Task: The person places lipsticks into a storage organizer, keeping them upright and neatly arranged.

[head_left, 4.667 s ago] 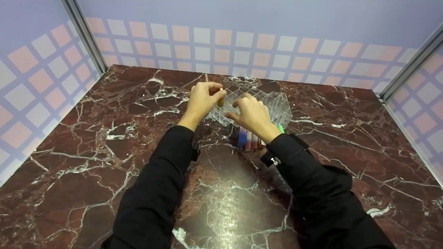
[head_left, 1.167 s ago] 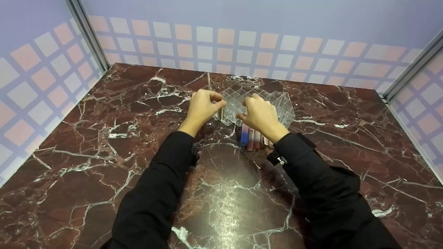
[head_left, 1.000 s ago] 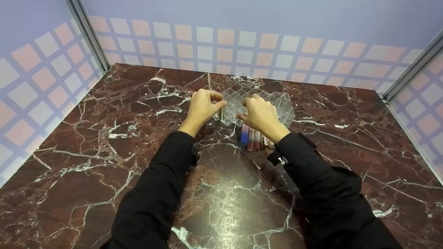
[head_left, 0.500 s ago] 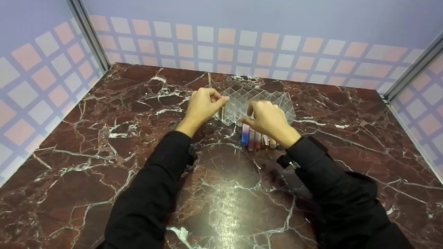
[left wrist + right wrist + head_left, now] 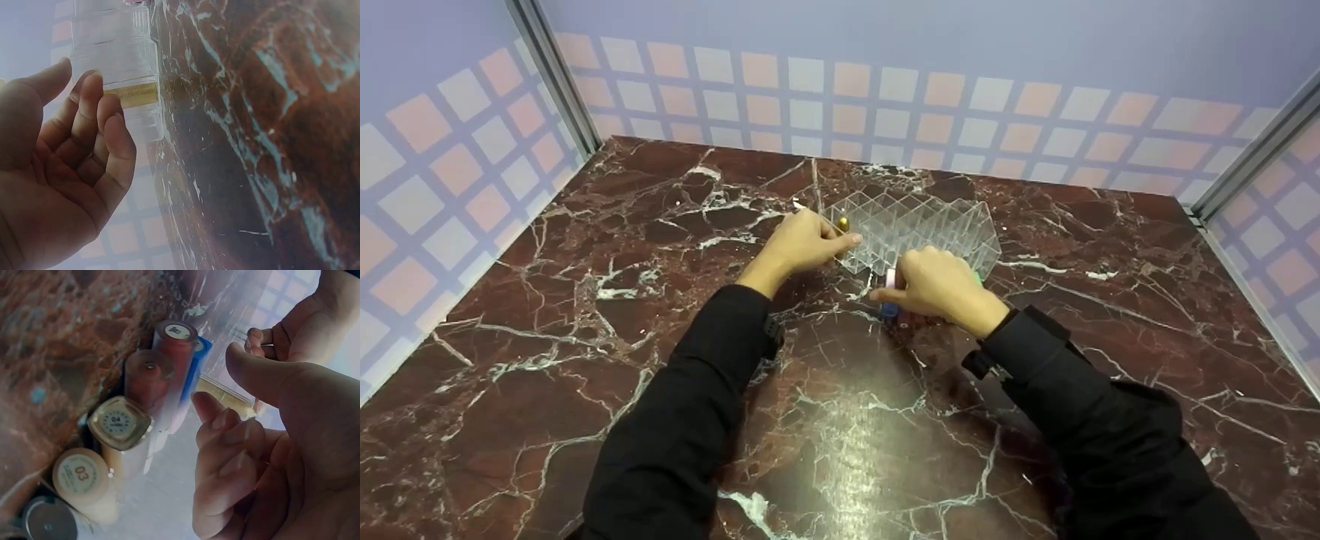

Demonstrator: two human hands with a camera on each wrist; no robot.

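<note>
A gold lipstick tube (image 5: 844, 224) stands upright in the left end of the clear organizer (image 5: 960, 214), which has diamond-shaped compartments. My left hand (image 5: 801, 241) is just beside it; the left wrist view shows loosely bent fingers, the thumb apart, and the gold tube (image 5: 135, 94) beyond the fingertips behind clear plastic. My right hand (image 5: 937, 283) is over the row of makeup tubes in front of the organizer, thumb apart from bent fingers, holding nothing. Nearest it are a blue tube (image 5: 194, 374), two reddish tubes (image 5: 174, 354), and a square-capped tube (image 5: 121, 424) marked 04.
Farther along the row are a beige tube (image 5: 81, 478) marked 03 and a dark-ended tube (image 5: 50, 523). A green item (image 5: 977, 277) peeks out behind my right hand. The marbled tabletop (image 5: 547, 337) meets tiled-pattern panels at the back and sides.
Earlier my left hand held the gold tube above the organizer; it lowered the tube in and let go, drawing slightly back. My right hand has come down and toward me, over the row.
</note>
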